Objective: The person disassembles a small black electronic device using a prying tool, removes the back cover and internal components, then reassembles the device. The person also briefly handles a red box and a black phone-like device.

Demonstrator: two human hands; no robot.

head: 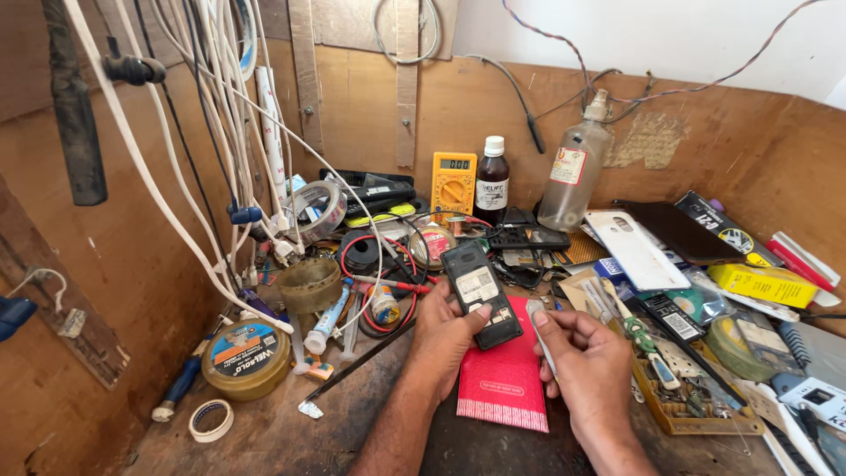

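Note:
My left hand (445, 339) grips a small black mobile phone (480, 293) with its back cover off, so the battery bay and a white label show. The phone's lower end rests in my fingers, and its top points away from me. My right hand (589, 361) pinches a thin metal tool (540, 337), like tweezers, just right of the phone's lower edge. Under both hands lies a red packet (502, 381) on the wooden bench.
A yellow multimeter (453, 182), a dark bottle (492, 181) and a clear plastic bottle (575, 167) stand at the back. White cables (189, 167) hang at left over a tape roll (319, 210) and a round tin (246, 357). Phone covers, boxes and a parts tray (687, 397) crowd the right.

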